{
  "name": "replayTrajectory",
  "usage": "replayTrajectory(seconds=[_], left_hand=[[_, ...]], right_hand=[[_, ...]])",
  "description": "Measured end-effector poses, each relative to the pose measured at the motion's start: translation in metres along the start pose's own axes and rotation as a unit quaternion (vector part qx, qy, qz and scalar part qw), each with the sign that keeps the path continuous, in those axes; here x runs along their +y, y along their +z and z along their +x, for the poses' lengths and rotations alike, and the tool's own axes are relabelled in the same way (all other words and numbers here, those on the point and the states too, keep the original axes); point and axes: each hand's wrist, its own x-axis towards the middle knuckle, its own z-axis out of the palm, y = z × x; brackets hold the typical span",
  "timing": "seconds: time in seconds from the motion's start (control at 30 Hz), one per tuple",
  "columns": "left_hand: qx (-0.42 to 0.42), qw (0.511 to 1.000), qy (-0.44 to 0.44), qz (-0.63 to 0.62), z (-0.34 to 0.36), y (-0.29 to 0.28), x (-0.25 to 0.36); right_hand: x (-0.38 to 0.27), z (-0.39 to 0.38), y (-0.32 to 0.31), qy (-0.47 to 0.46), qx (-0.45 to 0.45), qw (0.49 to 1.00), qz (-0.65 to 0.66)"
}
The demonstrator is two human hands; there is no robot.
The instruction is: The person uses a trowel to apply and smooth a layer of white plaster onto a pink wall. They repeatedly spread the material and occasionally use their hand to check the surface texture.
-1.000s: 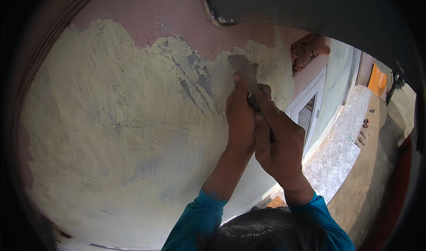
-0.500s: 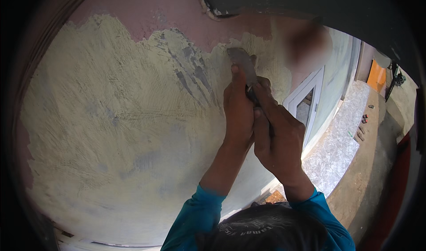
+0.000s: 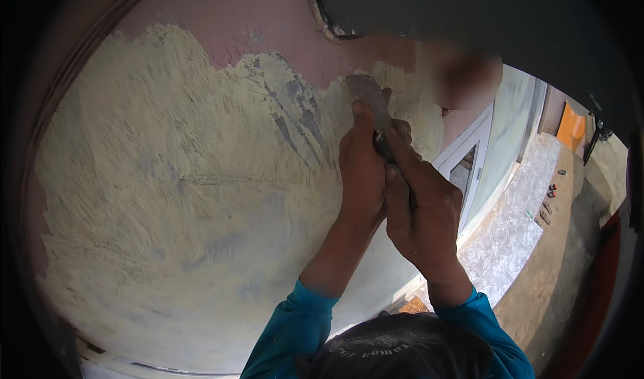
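1. L hand (image 3: 362, 171) closed round scraper (image 3: 369, 100), thumb up by L edge of blade, a fingertip showing on blade's R side.
2. R hand (image 3: 433, 201) wrapped on same tool's dark handle (image 3: 383, 148), index finger laid along it; hands touching, R one slightly lower.
3. Scraper position: approx. upper mid-view, over wall (image 3: 168, 198), blade pointing up & L, nr lower edge of pink paint (image 3: 268, 17). Can't tell from this angle if blade tip touches wall.
4. Wall has rough cream coat w/ dark grey streaks (image 3: 310, 123) just L of blade.
5. Blue sleeves (image 3: 288, 325) on both forearms, coming from bottom edge.
6. Far R: white window frame (image 3: 483, 137), shiny pale floor strip (image 3: 500, 245), footwear (image 3: 546, 215) beside it, orange panel (image 3: 571, 125) beyond.
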Motion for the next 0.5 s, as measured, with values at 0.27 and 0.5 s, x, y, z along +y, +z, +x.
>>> replayTrajectory(seconds=[0.27, 0.5], left_hand=[[-0.026, 1.000, 0.001, -0.005, 0.005, -0.001, -0.005], [-0.053, 0.998, 0.011, -0.017, 0.008, 0.001, -0.010]], right_hand=[[0.008, -0.001, -0.002, 0.014, -0.012, 1.000, 0.004], [0.014, -0.005, -0.006, 0.027, -0.020, 0.999, 0.010]])
